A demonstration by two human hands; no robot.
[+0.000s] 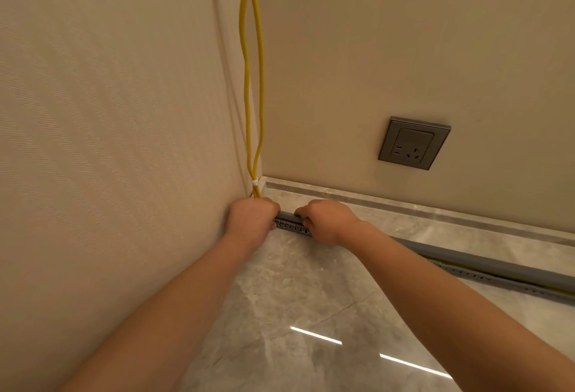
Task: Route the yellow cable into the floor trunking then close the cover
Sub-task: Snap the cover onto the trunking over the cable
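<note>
Both hands [252, 216] [323, 220] on grey slotted trunking [291, 224], doubled yellow cable [251, 80] above

Warm dim light; glare streaks on floor [311, 314]; wide-angle edge distortion.

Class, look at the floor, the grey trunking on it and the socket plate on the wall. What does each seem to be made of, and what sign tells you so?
The glossy grey veined floor: polished stone or marble-look tile, mirroring light strips.
The matte grey slotted floor trunking: probably moulded plastic, with an even colour and dull surface.
The grey square wall socket plate: metallic-look satin finish, brushed metal or coated plastic; unclear which.
</note>
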